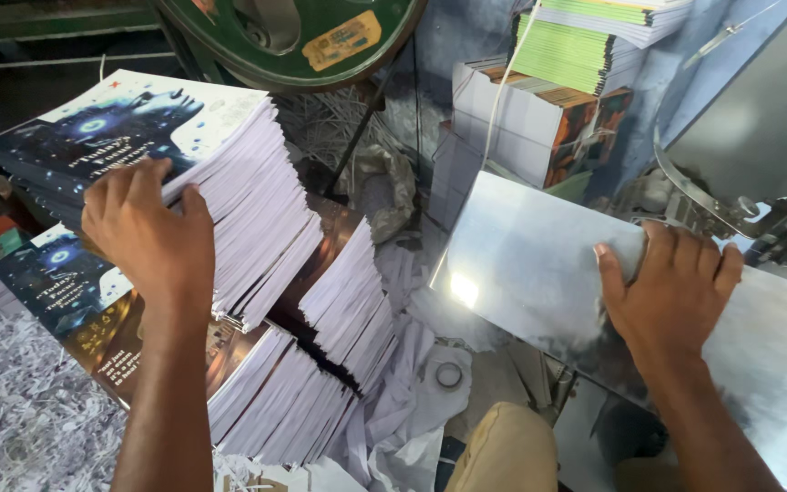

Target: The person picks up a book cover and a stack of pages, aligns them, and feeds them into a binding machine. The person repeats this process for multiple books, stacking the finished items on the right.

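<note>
Two bare hands at work. Left hand (143, 232) laid on the upper stack of dark-covered booklets (184, 164), fingers (116, 196) curled over the top cover, thumb pressed against the white page edges. That stack tilted, leaning on lower booklet piles (293, 383) fanned out beneath. Right hand (671, 292) flat on the shiny metal tabletop (521, 255), fingers (685, 251) close together, thumb spread to the side, holding nothing. Shredded paper trimmings (20, 401) at lower left. More stacked books (557, 109), green-edged and brown, at the back beside the blue wall. Grey machine part (749, 118) just beyond the right hand.
</note>
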